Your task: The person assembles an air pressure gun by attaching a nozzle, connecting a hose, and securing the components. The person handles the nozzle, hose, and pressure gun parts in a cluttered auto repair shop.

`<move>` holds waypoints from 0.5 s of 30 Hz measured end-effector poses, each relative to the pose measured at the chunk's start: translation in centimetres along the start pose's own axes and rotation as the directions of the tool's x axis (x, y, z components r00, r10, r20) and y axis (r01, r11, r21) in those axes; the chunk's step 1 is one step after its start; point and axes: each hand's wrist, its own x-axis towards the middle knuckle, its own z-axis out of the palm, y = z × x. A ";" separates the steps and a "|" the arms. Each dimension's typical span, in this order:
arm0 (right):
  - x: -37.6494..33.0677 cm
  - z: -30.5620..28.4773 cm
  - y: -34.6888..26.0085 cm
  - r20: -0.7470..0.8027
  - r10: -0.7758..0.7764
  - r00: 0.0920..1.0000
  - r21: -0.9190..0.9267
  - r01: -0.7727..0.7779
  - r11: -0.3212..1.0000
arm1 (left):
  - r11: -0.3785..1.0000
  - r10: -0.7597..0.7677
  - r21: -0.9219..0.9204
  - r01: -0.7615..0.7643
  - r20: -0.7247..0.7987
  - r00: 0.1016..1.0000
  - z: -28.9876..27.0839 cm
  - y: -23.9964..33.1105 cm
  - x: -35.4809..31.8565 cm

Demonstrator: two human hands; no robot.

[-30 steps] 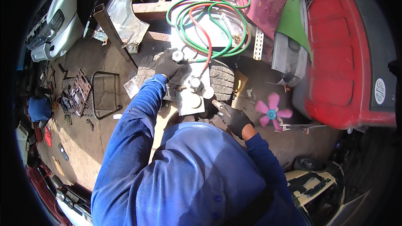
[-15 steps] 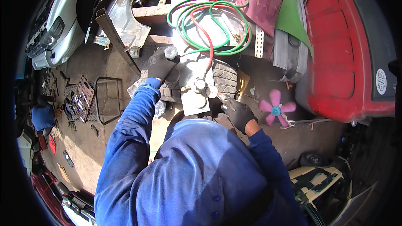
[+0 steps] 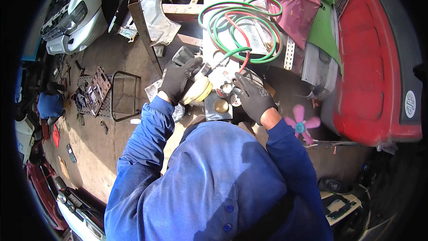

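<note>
The gloved left hand (image 3: 178, 80) is wrapped around a pale yellow round tool (image 3: 199, 90), while just to its right the gloved right hand (image 3: 252, 97) rests curled, fingertips on small metal parts (image 3: 226, 90) lying on a metal plate (image 3: 217, 110) between both hands

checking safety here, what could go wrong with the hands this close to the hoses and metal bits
The coiled hoses run right up to the work, so the left hand with its yellowish tool could snag or nick them. The right hand rests on small metal parts on a plate; a slip may scatter them or pinch fingers. Floor clutter could trip.
</note>
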 end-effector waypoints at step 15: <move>5.1 1.3 2.7 -0.166 -0.234 0.958 -0.013 0.235 0.972 | -0.102 -0.136 -0.829 0.549 0.559 0.818 4.6 -1.6 -1.0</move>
